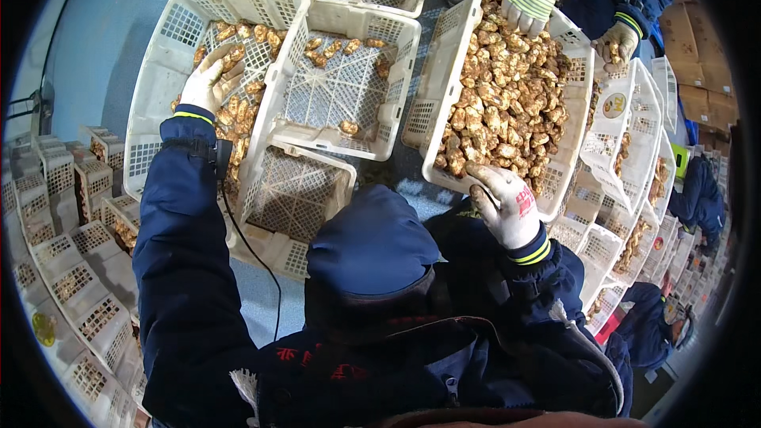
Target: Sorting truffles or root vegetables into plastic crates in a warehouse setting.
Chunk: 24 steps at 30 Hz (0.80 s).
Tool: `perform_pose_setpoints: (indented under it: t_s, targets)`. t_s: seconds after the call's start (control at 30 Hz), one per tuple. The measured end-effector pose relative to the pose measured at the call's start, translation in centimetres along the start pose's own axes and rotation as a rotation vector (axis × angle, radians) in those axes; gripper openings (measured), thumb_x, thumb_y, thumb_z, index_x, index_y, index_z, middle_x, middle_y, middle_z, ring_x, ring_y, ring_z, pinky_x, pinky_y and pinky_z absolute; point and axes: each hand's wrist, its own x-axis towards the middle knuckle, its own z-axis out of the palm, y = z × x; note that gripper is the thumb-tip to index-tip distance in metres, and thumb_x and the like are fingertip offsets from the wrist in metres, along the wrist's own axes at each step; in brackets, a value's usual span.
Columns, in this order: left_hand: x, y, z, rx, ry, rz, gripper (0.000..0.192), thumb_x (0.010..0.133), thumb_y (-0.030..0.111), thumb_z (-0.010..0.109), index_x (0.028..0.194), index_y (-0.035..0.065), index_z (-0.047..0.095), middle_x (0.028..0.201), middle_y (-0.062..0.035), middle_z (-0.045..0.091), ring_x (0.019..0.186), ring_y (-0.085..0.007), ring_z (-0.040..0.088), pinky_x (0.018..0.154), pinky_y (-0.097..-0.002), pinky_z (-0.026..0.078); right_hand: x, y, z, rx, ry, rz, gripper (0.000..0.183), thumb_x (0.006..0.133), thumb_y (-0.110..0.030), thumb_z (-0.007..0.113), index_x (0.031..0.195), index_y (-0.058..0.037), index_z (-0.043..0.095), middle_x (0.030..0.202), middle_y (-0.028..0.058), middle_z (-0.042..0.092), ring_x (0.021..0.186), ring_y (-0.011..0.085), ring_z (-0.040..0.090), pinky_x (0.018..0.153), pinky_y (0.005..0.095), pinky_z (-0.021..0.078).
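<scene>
My left hand [213, 78], in a white glove, is over a white plastic mesh crate [156, 80] at the left, its fingers around a knobbly brown-and-cream tuber [233, 56]. Similar tubers [241, 116] lie scattered in that crate. Beside it, a second crate [397, 80] holds several loose tubers near its walls. On the right, a tilted crate [575, 151] is heaped with tubers [505, 95]. At its near end is my right hand [506, 205], also gloved, thumb and fingers apart, fingertips against the edge of the heap. No tuber shows between them.
Opposite, another person's gloved hands [531, 3] [616, 46] are at the heaped crate, the second one holding a tuber. More crates stand at the top, below the middle crate and along both sides. A black cable [255, 255] hangs from my left wrist. Other people are far right.
</scene>
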Motion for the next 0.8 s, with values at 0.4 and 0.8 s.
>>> perform_pose_setpoints:
  t_s: [0.4,0.8]
  targets:
    - [8.8,-0.8,-3.5,0.942,0.415,0.122,0.036,0.094,0.021,0.051,0.124,0.002,0.054,0.089,-0.0089,0.061,0.07,-0.0168,0.057,0.058,-0.0329,0.05,-1.1,1.1,-0.3,-0.018,-0.007,0.038,0.032,0.085,-0.016,0.065,0.114,-0.0062,0.062,0.098,0.0128,0.066,0.091,0.0314,0.062,0.077,0.0381,0.05]
    - [17.1,1.3,-1.6,1.869,0.355,-0.218,0.062,0.076,0.048,0.067,0.119,0.0029,0.062,0.119,-0.0213,0.062,0.114,-0.0336,0.058,0.097,-0.04,0.045,-0.7,3.0,1.5,0.006,-0.16,0.168,0.03,0.087,-0.017,0.061,0.115,-0.0057,0.06,0.101,0.013,0.065,0.091,0.0316,0.062,0.078,0.04,0.0499]
